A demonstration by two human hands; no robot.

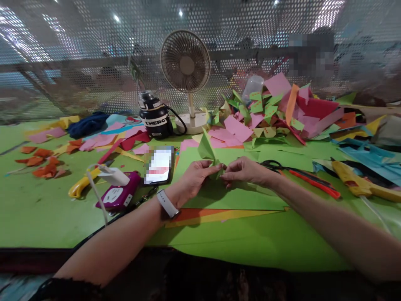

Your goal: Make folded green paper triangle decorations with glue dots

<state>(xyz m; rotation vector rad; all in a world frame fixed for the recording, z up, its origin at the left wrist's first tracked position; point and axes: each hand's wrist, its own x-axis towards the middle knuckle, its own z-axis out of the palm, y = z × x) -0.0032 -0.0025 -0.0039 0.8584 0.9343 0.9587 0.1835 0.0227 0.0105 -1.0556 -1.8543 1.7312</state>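
Note:
Between my hands is a small folded piece of green paper [206, 146], its pointed end standing up above my fingers. My left hand [200, 173], with a white-banded watch [168, 204] at the wrist, pinches the paper near its lower end. From the other side my right hand [239, 172] meets it, thumb and fingertips pressed together on the paper's lower right part. The fingers hide that lower part. Large green sheets [250, 198] lie flat beneath both hands, over orange and yellow sheets [200, 217].
A fan [187, 65] and a black bottle [154, 119] stand at the back. Cut paper [239, 127] is heaped at back right. Scissors [275, 165], a red cutter [315, 184] and a yellow glue gun [351, 177] lie right; a phone [159, 165] and purple power bank [120, 194] lie left.

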